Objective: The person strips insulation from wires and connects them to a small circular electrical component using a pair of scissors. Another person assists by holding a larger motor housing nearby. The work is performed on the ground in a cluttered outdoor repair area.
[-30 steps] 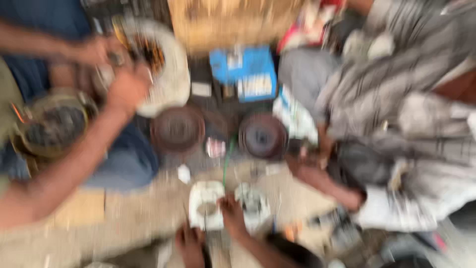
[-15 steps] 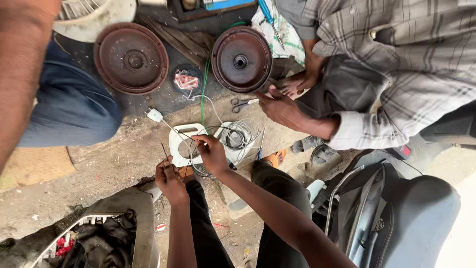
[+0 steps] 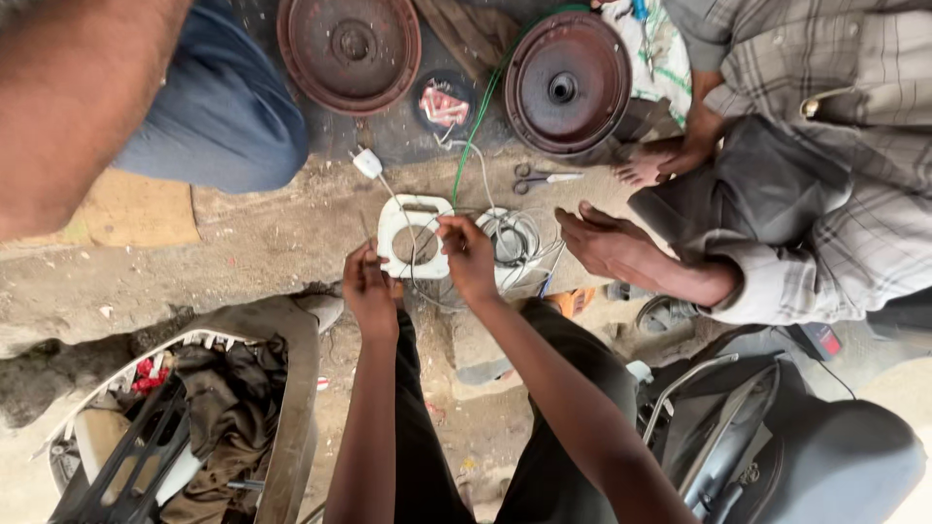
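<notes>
My left hand (image 3: 369, 287) is closed around a thin dark tool whose tip points up beside a white square plastic housing (image 3: 400, 215) with a round hole, lying on the dirt ground. My right hand (image 3: 469, 256) pinches a thin white wire (image 3: 424, 254) over the housing's right edge. A coil of white wire (image 3: 515, 236) lies just right of that hand. A white plug (image 3: 367, 162) on a cord lies just beyond the housing.
Two rusty round discs (image 3: 349, 49) (image 3: 568, 82) lie farther out, with a small black dish (image 3: 445, 102), a green wire (image 3: 476, 131) and scissors (image 3: 544, 178). A person in a plaid shirt rests a hand (image 3: 612, 247) at right. Blue-trousered legs (image 3: 223, 107) at left. Cloth-filled crate (image 3: 194, 417); scooter seat (image 3: 796, 456).
The view went from a blurred wide look to a steady, closer one. My hands stay at the white housing, now slightly higher. The other person's hand has moved nearer the wire coil.
</notes>
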